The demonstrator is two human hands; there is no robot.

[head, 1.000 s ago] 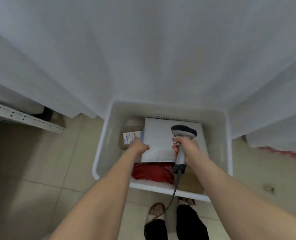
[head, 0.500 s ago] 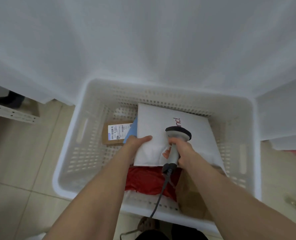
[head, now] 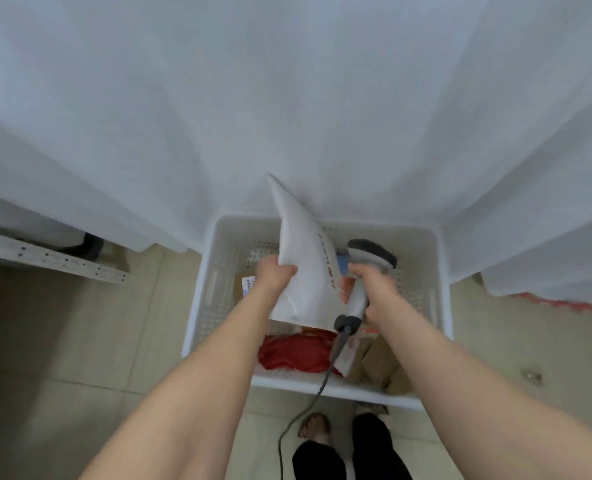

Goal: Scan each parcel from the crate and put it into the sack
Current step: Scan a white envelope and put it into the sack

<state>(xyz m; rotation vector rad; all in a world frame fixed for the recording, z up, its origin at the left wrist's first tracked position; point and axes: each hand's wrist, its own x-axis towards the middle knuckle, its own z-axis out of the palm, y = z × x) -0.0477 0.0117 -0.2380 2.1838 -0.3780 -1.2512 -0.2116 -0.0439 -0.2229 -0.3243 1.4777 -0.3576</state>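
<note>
**White parcel in hand above the crate**

The scanner cable (head: 325,375) crosses the near rim of the white crate (head: 322,388). Inside, a red parcel (head: 298,351) lies beside a brown parcel (head: 381,362). Above them my left hand (head: 273,273) grips the edge of the white parcel (head: 305,265), fingers curled round it, the parcel tilted up on end. My right hand (head: 374,284) is wrapped round the handle of the scanner (head: 374,252), just beside the parcel. White fabric (head: 287,98) hangs beyond the crate.

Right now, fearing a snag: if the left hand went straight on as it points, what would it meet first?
Likely the white fabric behind the crate; the white parcel the left hand grips would touch first. Depth unclear.
</note>
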